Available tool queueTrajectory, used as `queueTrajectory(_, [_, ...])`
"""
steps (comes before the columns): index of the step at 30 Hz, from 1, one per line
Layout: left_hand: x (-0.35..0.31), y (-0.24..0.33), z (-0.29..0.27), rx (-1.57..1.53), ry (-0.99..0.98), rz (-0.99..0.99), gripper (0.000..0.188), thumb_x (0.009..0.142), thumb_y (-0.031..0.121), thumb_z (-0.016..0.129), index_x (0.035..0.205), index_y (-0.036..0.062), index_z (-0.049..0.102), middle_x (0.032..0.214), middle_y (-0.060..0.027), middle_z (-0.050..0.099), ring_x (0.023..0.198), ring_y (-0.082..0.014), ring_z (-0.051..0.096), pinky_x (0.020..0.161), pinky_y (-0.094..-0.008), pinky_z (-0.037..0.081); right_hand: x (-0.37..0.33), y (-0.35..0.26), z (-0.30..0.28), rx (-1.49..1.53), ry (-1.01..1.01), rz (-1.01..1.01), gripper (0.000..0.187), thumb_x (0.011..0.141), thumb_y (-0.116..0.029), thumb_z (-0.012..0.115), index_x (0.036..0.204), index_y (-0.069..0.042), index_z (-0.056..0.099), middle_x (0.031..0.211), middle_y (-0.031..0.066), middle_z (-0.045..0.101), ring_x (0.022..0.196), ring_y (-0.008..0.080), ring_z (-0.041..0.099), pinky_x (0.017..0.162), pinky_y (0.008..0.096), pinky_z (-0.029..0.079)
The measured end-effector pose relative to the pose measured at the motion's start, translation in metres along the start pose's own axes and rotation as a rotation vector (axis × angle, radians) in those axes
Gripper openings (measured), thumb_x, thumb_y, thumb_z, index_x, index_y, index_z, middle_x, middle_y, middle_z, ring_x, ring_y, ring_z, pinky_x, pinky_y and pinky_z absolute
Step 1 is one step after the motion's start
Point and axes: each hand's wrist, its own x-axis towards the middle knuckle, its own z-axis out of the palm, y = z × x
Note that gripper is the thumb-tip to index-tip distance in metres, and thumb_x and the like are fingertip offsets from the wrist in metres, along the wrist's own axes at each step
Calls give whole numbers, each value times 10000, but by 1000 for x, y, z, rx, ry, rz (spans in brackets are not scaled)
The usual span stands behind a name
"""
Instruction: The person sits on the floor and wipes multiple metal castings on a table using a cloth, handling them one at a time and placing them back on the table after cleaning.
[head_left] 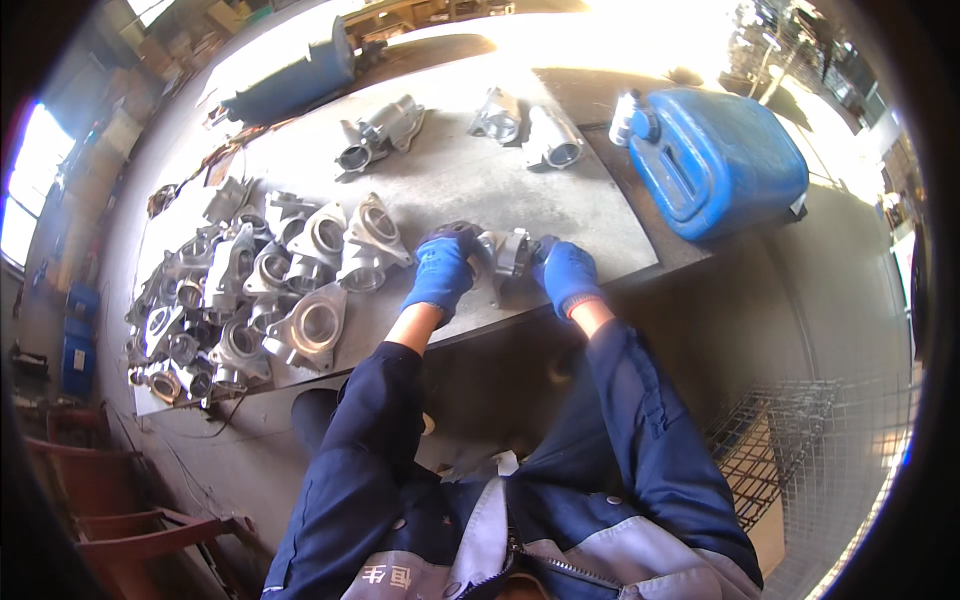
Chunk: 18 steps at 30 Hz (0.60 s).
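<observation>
A silver metal casting (511, 254) with a flanged, tubular body is held at the table's front edge, between my two gloved hands. My left hand (441, 270), in a blue glove with dark fingertips, is closed round its left side. Close against the casting's right end is my right hand (570, 272), gloved the same way, with its fingers curled in. Whatever those fingers hold, if anything, is hidden by the glove. To the left of my left hand, the nearest casting (372, 240) stands with a round opening in its flange.
Many similar castings (240, 265) crowd the left of the metal-topped table (455, 185). Toward the back lie a branched casting (382, 132) and two tubular ones (552, 138). A blue jerrycan (725, 160) and a white bottle (622, 115) stand at right. A wire basket (770, 440) sits lower right.
</observation>
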Motion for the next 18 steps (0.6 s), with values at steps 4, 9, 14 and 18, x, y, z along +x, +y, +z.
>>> queueTrajectory(4, [2,-11,11,65,33,16,178,710,159,704,881,115,681,856,-157,664,852,-376,635,740,-429,514,6,-8,-1,-108,11,15,243,911,-160,478,994,-90,695,947,161,713,899,344,700,780,441,551])
queueTrajectory(9, [4,2,11,122,65,-7,130,768,217,695,800,101,643,775,-145,645,767,-374,630,677,-452,499,-2,-19,-4,-101,3,5,241,901,-145,496,975,-61,710,921,191,708,880,349,704,769,445,558])
queueTrajectory(14, [4,-3,17,123,128,28,186,817,277,680,778,101,635,736,-147,630,729,-373,623,641,-448,485,-14,-18,2,42,-43,83,241,900,-217,524,1003,-69,685,950,199,696,916,373,677,811,450,542])
queueTrajectory(18, [5,-6,20,114,108,24,191,811,281,682,758,104,633,718,-148,626,719,-370,622,636,-447,484,-11,-13,9,88,-56,86,233,886,-226,548,984,-71,692,932,196,696,907,381,675,812,450,542])
